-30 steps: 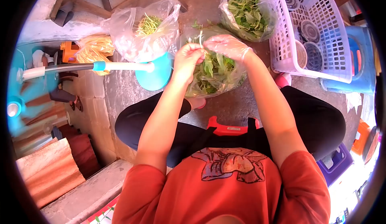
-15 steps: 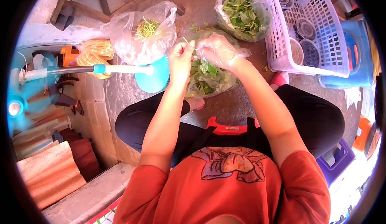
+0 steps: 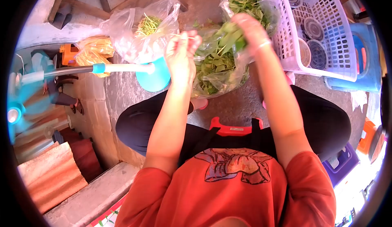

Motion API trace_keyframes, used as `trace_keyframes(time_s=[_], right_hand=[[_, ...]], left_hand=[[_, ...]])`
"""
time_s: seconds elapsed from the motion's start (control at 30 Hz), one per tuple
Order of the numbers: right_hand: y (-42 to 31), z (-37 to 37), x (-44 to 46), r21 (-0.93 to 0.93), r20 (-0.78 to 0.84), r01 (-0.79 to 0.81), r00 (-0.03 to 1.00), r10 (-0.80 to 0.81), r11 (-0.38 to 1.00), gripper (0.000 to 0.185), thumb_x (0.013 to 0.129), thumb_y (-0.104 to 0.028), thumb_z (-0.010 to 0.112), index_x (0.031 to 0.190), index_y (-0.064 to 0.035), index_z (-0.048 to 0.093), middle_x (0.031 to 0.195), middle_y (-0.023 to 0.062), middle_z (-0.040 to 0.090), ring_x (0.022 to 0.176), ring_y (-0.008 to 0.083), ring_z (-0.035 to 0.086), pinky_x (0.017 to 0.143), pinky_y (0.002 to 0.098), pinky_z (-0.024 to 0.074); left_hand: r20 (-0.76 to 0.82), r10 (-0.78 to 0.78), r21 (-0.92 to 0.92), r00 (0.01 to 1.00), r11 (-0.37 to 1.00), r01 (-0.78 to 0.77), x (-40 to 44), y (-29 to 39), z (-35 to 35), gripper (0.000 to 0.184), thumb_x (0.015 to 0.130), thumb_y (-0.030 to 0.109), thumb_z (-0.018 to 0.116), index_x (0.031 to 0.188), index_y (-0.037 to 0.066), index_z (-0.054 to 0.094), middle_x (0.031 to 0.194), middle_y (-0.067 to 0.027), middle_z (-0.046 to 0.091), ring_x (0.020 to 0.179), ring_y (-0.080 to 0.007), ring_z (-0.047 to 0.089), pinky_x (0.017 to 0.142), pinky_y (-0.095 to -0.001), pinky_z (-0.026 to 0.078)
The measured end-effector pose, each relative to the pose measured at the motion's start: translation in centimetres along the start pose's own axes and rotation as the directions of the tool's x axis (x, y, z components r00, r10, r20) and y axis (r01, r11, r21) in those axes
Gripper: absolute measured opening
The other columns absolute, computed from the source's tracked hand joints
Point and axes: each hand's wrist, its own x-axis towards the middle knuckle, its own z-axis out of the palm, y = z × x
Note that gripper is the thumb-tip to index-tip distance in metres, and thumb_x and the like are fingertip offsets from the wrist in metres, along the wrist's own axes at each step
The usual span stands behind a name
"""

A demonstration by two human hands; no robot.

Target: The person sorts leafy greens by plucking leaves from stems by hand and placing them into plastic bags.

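My left hand (image 3: 182, 51) pinches a thin pale stem (image 3: 182, 37) left of the middle bag. Smeared by motion, my right hand (image 3: 252, 30), in a clear glove, holds green leaves (image 3: 229, 37) between the middle bag and the upper right one. The middle clear bag (image 3: 228, 84) stands open with leafy greens inside, in front of my feet. More leaves fill the upper right bag (image 3: 271, 17). At the upper left, another clear bag (image 3: 122, 27) has thin stems (image 3: 149, 24) in it.
A white basket (image 3: 290, 55) with round lids stands at the right, beside a blue plastic stool (image 3: 365, 59). At the left are a blurred fan (image 3: 14, 115), its turquoise base (image 3: 153, 78) and a yellow bag (image 3: 94, 51). Part of another person's leg (image 3: 65, 98) shows.
My right hand has moved up and right, away from my left hand, carrying leaves toward the upper right bag. My left hand has stayed near its place.
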Motion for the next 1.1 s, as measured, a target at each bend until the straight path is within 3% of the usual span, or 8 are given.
trace_keyframes(time_s=[0.1, 0.23, 0.37, 0.53, 0.63, 0.77, 1.0, 1.1], right_hand=[[-3.8, -3.0, 0.4, 0.253, -0.195, -0.201, 0.948, 0.253, 0.946, 0.027, 0.083, -0.025, 0.057, 0.105, -0.0082, 0.056, 0.104, 0.006, 0.057, 0.103, 0.0205, 0.051, 0.087, 0.0427, 0.0421], [-3.7, -5.2, 0.8, 0.452, -0.028, -0.057, 0.997, 0.078, 0.89, 0.025, 0.083, -0.019, 0.059, 0.104, -0.0048, 0.057, 0.096, 0.0057, 0.06, 0.088, 0.0182, 0.057, 0.079, 0.0338, 0.047], [-2.9, -3.1, 0.4, 0.286, 0.003, 0.022, 1.0, -0.024, 0.958, 0.016, 0.081, -0.015, 0.059, 0.094, -0.005, 0.061, 0.091, 0.0032, 0.06, 0.088, 0.0143, 0.054, 0.08, 0.0297, 0.0437], [-1.3, -1.9, 0.7, 0.323, 0.156, -0.038, 0.988, -0.014, 0.946, 0.015, 0.081, -0.016, 0.059, 0.091, -0.0052, 0.06, 0.089, 0.0019, 0.059, 0.085, 0.013, 0.053, 0.079, 0.0275, 0.0424], [-1.7, -2.1, 0.7, 0.271, 0.133, -0.05, 0.991, 0.014, 0.961, 0.015, 0.081, -0.017, 0.059, 0.091, -0.0057, 0.06, 0.089, 0.002, 0.059, 0.084, 0.0127, 0.053, 0.078, 0.0273, 0.0424], [-1.3, -3.1, 1.5, 0.227, 0.15, -0.084, 0.987, 0.05, 0.97, 0.014, 0.08, -0.019, 0.06, 0.089, -0.0074, 0.06, 0.087, 0.0, 0.059, 0.083, 0.0112, 0.052, 0.075, 0.0272, 0.042], [-2.7, 0.4, -0.3, -0.149, 0.299, 0.11, 0.952, -0.062, 0.983, 0.014, 0.084, -0.022, 0.059, 0.088, -0.0081, 0.057, 0.081, -0.0023, 0.054, 0.08, 0.0081, 0.048, 0.075, 0.025, 0.042], [-4.1, 3.3, -1.9, -0.311, 0.401, 0.192, 0.914, -0.055, 0.931, 0.023, 0.084, -0.025, 0.059, 0.096, -0.0059, 0.062, 0.092, 0.0006, 0.061, 0.089, 0.0101, 0.053, 0.083, 0.026, 0.0424]], left_hand=[[0.175, -0.27, 0.094, 0.947, 0.962, 0.256, -0.3, -1.7, -1.3, 0.016, 0.089, 0.007, 0.051, 0.102, 0.0, 0.056, 0.089, -0.0145, 0.063, 0.075, -0.0206, 0.063, 0.071, -0.032, 0.054], [0.19, -0.55, 0.507, 0.813, 0.764, 0.399, 0.0, -8.8, -4.6, 0.013, 0.084, 0.007, 0.046, 0.093, 0.005, 0.056, 0.084, -0.0091, 0.062, 0.074, -0.0168, 0.059, 0.063, -0.0295, 0.049], [0.065, -0.176, 0.962, 0.982, 0.274, -0.015, 1.9, -12.7, -4.1, 0.015, 0.082, 0.018, 0.051, 0.086, 0.005, 0.056, 0.082, -0.0157, 0.064, 0.076, -0.0293, 0.061, 0.065, -0.0387, 0.047], [0.38, -0.262, 0.867, 0.887, -0.233, -0.44, 3.9, -13.1, -4.2, 0.021, 0.079, 0.026, 0.057, 0.086, 0.007, 0.062, 0.08, -0.0157, 0.063, 0.08, -0.0333, 0.061, 0.072, -0.0434, 0.047], [0.286, -0.302, 0.902, 0.909, -0.235, -0.362, 4.2, -11.8, -2.9, 0.014, 0.077, 0.02, 0.059, 0.082, 0.008, 0.063, 0.08, -0.0144, 0.064, 0.08, -0.0323, 0.061, 0.071, -0.0424, 0.048], [0.596, -0.045, 0.803, 0.802, 0.061, -0.593, 3.1, -6.7, -2.7, 0.016, 0.08, 0.013, 0.056, 0.09, 0.005, 0.065, 0.082, -0.0141, 0.062, 0.073, -0.0282, 0.061, 0.067, -0.037, 0.048], [0.274, -0.249, 0.775, 0.929, 0.629, -0.06, 1.0, 5.4, -0.4, 0.017, 0.089, 0.013, 0.054, 0.095, 0.002, 0.066, 0.079, 0.001, 0.055, 0.08, -0.0078, 0.05, 0.06, -0.021, 0.041], [0.261, -0.255, 0.721, 0.931, 0.693, -0.012, 0.6, 7.7, -1.6, 0.019, 0.089, 0.015, 0.055, 0.099, 0.002, 0.065, 0.077, 0.0031, 0.055, 0.06, -0.0024, 0.042, 0.048, -0.0167, 0.032]])
